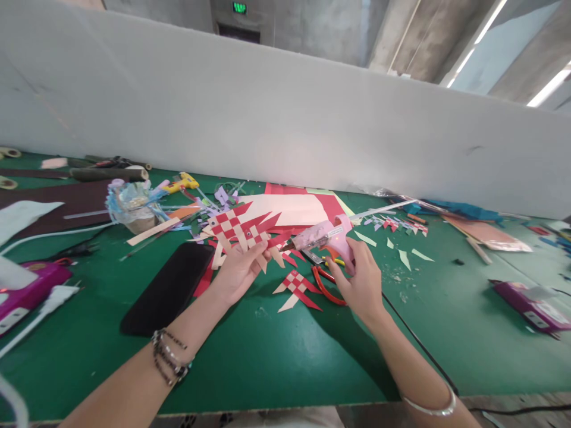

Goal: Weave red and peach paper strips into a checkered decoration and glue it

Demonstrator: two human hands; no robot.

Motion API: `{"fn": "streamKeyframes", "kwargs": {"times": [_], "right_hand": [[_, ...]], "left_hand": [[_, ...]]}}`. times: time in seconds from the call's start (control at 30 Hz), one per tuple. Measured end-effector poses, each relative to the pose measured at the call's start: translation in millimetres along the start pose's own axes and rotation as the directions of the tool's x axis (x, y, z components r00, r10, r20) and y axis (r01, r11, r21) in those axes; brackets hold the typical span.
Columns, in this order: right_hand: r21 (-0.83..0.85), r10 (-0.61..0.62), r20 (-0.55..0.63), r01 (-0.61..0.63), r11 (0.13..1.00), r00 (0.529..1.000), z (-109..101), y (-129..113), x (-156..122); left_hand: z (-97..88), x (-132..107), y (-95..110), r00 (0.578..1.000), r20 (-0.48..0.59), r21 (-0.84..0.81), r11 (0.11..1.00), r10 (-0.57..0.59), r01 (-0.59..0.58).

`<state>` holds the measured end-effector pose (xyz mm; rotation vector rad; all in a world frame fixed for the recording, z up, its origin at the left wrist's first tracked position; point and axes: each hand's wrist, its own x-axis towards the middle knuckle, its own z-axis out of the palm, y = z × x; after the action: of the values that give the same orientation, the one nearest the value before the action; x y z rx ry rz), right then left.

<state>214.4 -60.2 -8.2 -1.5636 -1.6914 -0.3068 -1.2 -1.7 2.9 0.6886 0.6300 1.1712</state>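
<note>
A black phone (167, 291) lies on the table (276, 362).

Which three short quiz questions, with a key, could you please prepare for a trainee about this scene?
1. What does the right hand hold?
2. True or false: in the picture, the black phone lies left of the red-handled tool.
3. Which colours has the woven paper in the left hand? a) blue and green b) red and cream c) purple and yellow

Key: 1. pink glue gun; 2. true; 3. b
</note>
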Motion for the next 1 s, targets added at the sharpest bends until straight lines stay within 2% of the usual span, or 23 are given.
{"fn": "streamKeyframes", "kwargs": {"times": [0.37,1.0], "right_hand": [[0.017,0.011,0.005,-0.011,1.000,1.000,-0.2,1.1,-1.0],[-0.005,-0.003,-0.009,0.003,1.000,1.000,-0.7,-0.7,-0.3]], "left_hand": [[3.8,0.2,2.4,0.999,-0.049,-0.016,1.000,0.007,-0.008],[2.8,-1.2,4.6,1.000,-0.024,-0.038,0.999,-0.012,0.011]]}}
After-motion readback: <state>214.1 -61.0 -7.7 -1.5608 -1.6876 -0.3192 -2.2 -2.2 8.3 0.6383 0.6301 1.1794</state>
